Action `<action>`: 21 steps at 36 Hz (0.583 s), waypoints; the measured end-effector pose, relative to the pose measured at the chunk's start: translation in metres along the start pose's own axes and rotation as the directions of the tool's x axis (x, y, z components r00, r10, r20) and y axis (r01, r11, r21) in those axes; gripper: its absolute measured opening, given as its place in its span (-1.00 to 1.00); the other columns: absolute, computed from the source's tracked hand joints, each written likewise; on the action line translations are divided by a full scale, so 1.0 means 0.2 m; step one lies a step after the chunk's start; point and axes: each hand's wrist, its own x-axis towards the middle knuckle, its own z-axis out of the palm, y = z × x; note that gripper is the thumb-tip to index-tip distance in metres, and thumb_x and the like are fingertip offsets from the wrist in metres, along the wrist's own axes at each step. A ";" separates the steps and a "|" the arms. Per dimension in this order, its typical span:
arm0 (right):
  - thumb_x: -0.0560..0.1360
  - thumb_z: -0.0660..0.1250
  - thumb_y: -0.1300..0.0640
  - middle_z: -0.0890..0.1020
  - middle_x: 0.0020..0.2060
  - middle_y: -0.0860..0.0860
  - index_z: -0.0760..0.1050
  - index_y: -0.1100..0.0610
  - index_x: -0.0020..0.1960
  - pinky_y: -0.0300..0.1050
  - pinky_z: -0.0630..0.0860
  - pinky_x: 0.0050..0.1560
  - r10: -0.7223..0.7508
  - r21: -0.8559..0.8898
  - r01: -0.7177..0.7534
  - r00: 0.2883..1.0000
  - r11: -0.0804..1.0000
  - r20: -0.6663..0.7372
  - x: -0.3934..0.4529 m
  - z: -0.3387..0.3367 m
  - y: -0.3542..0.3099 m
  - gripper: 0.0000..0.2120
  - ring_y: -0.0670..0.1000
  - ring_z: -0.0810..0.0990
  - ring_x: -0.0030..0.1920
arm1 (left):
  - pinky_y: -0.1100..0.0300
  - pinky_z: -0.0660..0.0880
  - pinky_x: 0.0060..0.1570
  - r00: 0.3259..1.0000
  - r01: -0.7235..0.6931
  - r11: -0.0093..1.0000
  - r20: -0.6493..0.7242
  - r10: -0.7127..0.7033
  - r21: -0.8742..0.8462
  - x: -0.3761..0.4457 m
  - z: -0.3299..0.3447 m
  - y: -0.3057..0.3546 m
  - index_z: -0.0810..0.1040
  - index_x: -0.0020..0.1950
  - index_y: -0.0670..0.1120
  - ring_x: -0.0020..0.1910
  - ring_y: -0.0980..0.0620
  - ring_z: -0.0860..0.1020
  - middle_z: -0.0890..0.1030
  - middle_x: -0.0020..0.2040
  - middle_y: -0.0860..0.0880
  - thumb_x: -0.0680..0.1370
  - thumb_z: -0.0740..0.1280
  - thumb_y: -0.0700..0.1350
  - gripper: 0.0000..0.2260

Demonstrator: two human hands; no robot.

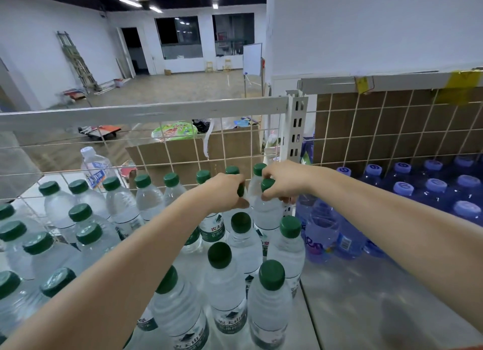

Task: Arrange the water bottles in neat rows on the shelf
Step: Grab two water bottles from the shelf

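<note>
Several clear water bottles with green caps (pixel 271 287) stand in rows on a pale metal shelf (pixel 347 292). Both arms reach toward the back right of these rows. My left hand (pixel 224 193) is closed around the neck of one green-capped bottle (pixel 212 228), its cap showing at my fingertips. My right hand (pixel 285 178) grips the cap and neck of the neighbouring bottle (pixel 268 211), close to the white upright post (pixel 296 130). The back row of bottles stands against the wire grid.
A wire grid back panel (pixel 183 153) with a white top rail bounds the shelf. Blue bottles with purple caps (pixel 431 190) fill the right-hand bay. A taller white-capped bottle (pixel 95 166) stands at the back left. Cardboard boxes sit behind the grid.
</note>
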 end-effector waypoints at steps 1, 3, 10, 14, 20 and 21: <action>0.50 0.40 0.03 0.55 -0.14 0.09 0.43 0.14 0.13 -0.26 0.50 -0.45 0.008 0.013 -0.008 1.000 1.000 0.004 0.00 0.01 0.00 -0.70 -0.01 0.60 -0.29 | 0.08 0.46 -0.07 1.000 0.006 1.000 0.002 -0.006 -0.011 0.00 0.00 0.00 0.37 0.09 -0.07 -0.07 -0.09 0.50 0.54 0.05 -0.11 0.51 0.39 0.05 -0.69; 0.50 0.40 0.03 0.52 -0.14 0.07 0.41 0.16 0.17 -0.26 0.51 -0.44 0.011 0.016 -0.011 1.000 1.000 -0.001 -0.01 0.01 -0.01 -0.66 -0.01 0.59 -0.29 | 0.08 0.48 -0.04 1.000 0.020 0.999 -0.003 -0.020 -0.036 -0.01 0.01 0.00 0.38 0.17 -0.08 -0.02 -0.09 0.51 0.54 0.10 -0.11 0.49 0.41 0.05 -0.62; 0.47 0.41 -0.07 0.50 -0.13 0.01 0.42 0.14 0.20 -0.10 0.53 -0.20 -0.012 -0.170 0.003 0.999 0.986 -0.050 -0.07 0.01 -0.03 -0.57 0.03 0.55 -0.13 | 0.08 0.49 0.02 0.997 0.077 0.992 -0.013 -0.079 -0.101 -0.06 -0.01 -0.02 0.32 0.33 -0.13 0.04 -0.08 0.51 0.52 0.17 -0.11 0.48 0.43 0.01 -0.47; 0.46 0.36 -0.17 0.53 0.00 0.01 0.44 0.09 0.16 -0.14 0.44 -0.22 -0.105 -0.385 0.019 0.973 0.923 -0.205 -0.09 -0.01 -0.09 -0.58 0.02 0.52 -0.04 | 0.07 0.48 0.07 0.995 0.068 0.990 -0.069 -0.077 -0.127 -0.12 -0.05 -0.07 0.34 0.35 -0.14 0.07 -0.07 0.51 0.51 0.19 -0.11 0.49 0.42 0.02 -0.48; 0.49 0.37 -0.15 0.57 0.00 0.00 0.52 0.08 0.13 -0.07 0.53 0.02 -0.140 -0.209 0.120 0.987 0.971 -0.084 -0.15 -0.04 -0.27 -0.64 0.00 0.55 -0.01 | 0.24 0.41 -0.27 0.995 0.044 0.997 -0.090 -0.050 -0.065 -0.26 -0.15 -0.16 0.49 0.20 -0.11 -0.22 0.09 0.49 0.54 0.10 -0.04 0.54 0.34 0.09 -0.65; 0.48 0.38 -0.15 0.59 -0.01 0.00 0.54 0.09 0.11 -0.07 0.54 0.02 -0.127 -0.201 0.114 0.990 0.973 -0.054 -0.15 -0.04 -0.29 -0.64 0.00 0.56 -0.02 | 0.26 0.40 -0.31 0.996 0.034 0.997 -0.084 -0.039 -0.063 -0.27 -0.16 -0.17 0.50 0.17 -0.10 -0.26 0.11 0.50 0.54 0.09 -0.03 0.54 0.32 0.11 -0.66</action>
